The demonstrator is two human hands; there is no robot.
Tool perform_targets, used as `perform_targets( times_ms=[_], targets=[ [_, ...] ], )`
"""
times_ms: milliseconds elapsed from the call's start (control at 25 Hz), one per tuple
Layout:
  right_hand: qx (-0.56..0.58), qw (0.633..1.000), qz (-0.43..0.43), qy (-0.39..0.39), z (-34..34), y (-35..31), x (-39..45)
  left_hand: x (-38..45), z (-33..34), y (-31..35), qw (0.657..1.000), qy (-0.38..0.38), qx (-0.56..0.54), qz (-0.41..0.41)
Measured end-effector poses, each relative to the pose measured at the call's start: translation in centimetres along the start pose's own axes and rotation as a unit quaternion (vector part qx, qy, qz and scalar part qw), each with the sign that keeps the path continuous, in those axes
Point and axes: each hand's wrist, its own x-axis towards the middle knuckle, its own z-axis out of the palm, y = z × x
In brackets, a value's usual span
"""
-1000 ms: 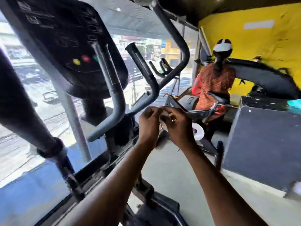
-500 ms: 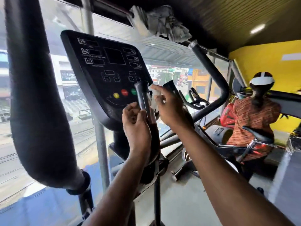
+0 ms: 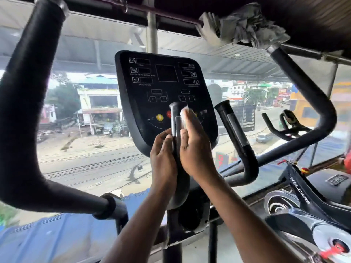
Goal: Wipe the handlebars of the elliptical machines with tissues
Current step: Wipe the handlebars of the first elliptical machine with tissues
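The elliptical's short inner left handlebar [image 3: 175,118], black with a grey sensor strip, rises in front of the black console [image 3: 165,88]. My left hand [image 3: 164,160] grips this bar from its left side. My right hand [image 3: 195,147] presses a white tissue [image 3: 183,114] against the bar's right side, fingers wrapped over the tissue. The matching inner right handlebar [image 3: 232,130] stands untouched to the right. Two long outer handlebars, the left one [image 3: 24,103] and the right one [image 3: 311,95], curve along both sides of the view.
A crumpled grey cloth [image 3: 245,25] hangs over the top end of the right outer bar. An exercise bike [image 3: 296,179] with a flywheel stands at the right. A large window [image 3: 91,118] looks onto a street ahead.
Both hands rose from low in front of me to the inner left handlebar. The view turned up and left to face the console, and the person at the right left the view.
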Motion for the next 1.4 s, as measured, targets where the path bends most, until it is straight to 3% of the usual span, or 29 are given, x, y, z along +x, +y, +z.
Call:
perform_targets(
  times_ms=[120, 200, 400, 560, 720, 880, 1000, 1080, 1160, 1240, 1280, 1320, 1400],
  targets=[
    [-0.047, 0.988, -0.141, -0.047, -0.3, 0.4, -4.5, 0.0, -0.1, 0.0, 1.000, -0.002, 0.021, -0.008],
    [-0.058, 0.978, -0.181, -0.088, -0.7, 1.0, -3.7, 0.1, -0.3, -0.3, 0.999, 0.017, 0.033, -0.024],
    [-0.230, 0.946, -0.163, -0.159, -0.1, -0.7, 1.9, -0.1, 0.0, 0.5, 0.996, 0.021, -0.054, -0.071],
    [-0.218, 0.946, -0.178, -0.159, -0.9, -0.6, 0.0, -0.2, 0.1, 0.9, 0.993, 0.011, -0.086, -0.079],
    [-0.229, 0.951, -0.102, -0.178, 0.0, -1.0, 2.1, -0.3, 0.3, 1.0, 0.995, -0.016, -0.079, -0.066],
    [-0.064, 0.990, -0.055, -0.116, 0.4, -1.3, -1.9, 0.2, -0.2, 0.3, 0.998, -0.007, -0.044, -0.042],
    [0.071, 0.980, 0.127, -0.138, 0.1, -1.0, 1.7, 0.3, -0.1, -0.1, 0.998, 0.001, -0.028, -0.049],
    [0.203, 0.946, 0.222, -0.122, 0.4, -0.6, 5.2, 0.0, 0.2, 0.5, 0.998, -0.008, -0.034, -0.052],
    [0.383, 0.864, 0.297, -0.136, 0.4, -0.3, 6.9, -0.2, 0.3, 0.9, 0.998, -0.002, -0.040, -0.052],
    [0.469, 0.794, 0.353, -0.157, 0.4, -0.3, 6.6, -0.1, 0.3, 0.8, 0.998, -0.004, -0.036, -0.053],
    [0.461, 0.798, 0.359, -0.146, 0.6, -0.5, 6.3, 0.1, 0.2, 0.6, 0.998, -0.007, -0.037, -0.056],
    [0.406, 0.839, 0.341, -0.124, 0.8, -0.8, 5.6, 0.2, 0.2, 0.4, 0.997, -0.008, -0.040, -0.060],
    [0.174, 0.959, 0.219, -0.053, 1.3, -0.6, 3.9, 0.2, 0.2, 0.3, 0.996, -0.008, -0.055, -0.066]
  ],
)
